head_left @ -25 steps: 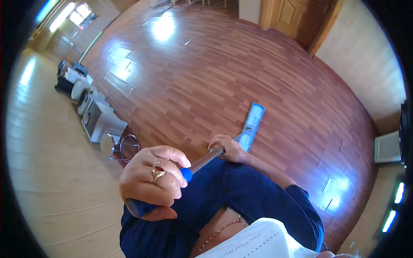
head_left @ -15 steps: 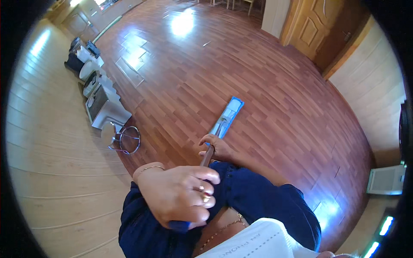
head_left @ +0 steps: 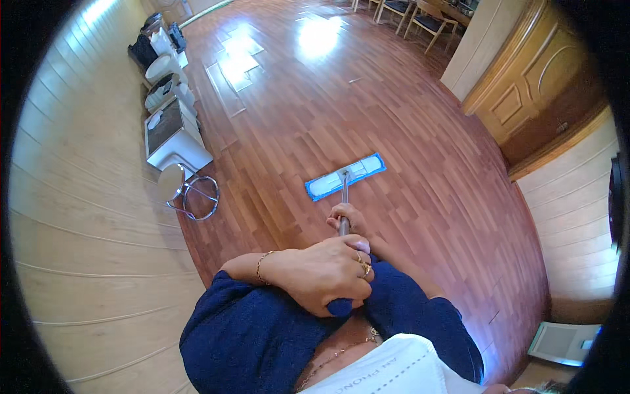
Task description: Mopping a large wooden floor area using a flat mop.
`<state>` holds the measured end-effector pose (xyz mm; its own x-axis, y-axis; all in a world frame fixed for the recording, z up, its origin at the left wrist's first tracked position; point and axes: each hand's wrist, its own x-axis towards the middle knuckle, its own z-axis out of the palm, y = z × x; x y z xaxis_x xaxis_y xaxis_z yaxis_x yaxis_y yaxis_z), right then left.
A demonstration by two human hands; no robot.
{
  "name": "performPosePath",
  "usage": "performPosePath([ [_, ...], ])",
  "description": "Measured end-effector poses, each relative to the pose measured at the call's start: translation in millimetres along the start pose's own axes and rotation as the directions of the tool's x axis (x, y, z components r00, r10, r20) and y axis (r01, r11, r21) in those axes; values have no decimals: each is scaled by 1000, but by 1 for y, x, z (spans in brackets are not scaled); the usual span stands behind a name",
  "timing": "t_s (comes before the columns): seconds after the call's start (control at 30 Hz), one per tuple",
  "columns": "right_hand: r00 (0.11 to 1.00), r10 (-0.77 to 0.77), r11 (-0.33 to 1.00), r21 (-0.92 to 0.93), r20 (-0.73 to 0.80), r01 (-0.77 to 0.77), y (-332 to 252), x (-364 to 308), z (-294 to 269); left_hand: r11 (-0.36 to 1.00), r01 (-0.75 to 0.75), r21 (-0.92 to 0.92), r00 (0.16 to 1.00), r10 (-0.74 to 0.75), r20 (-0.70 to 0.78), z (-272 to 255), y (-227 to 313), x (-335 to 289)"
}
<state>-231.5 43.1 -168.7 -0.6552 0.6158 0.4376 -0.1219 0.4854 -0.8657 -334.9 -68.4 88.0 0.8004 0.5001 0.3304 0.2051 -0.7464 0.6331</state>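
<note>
A flat mop with a blue-edged rectangular head (head_left: 360, 172) lies against the reddish-brown wood floor, its head spread crosswise ahead of me. Its metal handle (head_left: 345, 190) runs back toward my body. Close to my chest, my left hand (head_left: 326, 271) is closed around the top of the handle, whose dark blue end cap (head_left: 339, 307) pokes out below the fingers. Rings and a bracelet are on this hand. Farther down, my right hand (head_left: 349, 217) wraps the handle, partly hidden behind the left hand and sleeve.
Along the left wall stand a round stool (head_left: 200, 196) with chrome legs, a white cabinet (head_left: 180, 141) and several items beyond it. A wooden door (head_left: 531, 88) is on the right. Chairs (head_left: 430, 23) stand at the far right. A white boxy unit (head_left: 563, 343) sits at lower right.
The mop head has turned from a steep slant to nearly crosswise. My left hand has moved right and slightly up, and my right hand has shifted right. The view has swung a little left.
</note>
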Motion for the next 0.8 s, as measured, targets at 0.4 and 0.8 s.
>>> performPosePath([
  [0.4, 890, 390, 851, 278, 234, -446, 68, 83, -3, 957, 235, 168, 935, -176, -306, -17, -49, -14],
  [0.8, 915, -219, 971, -12, 340, 237, 166, 183, -45, 847, 483, 223, 804, -328, -496, -48, -144, 23],
])
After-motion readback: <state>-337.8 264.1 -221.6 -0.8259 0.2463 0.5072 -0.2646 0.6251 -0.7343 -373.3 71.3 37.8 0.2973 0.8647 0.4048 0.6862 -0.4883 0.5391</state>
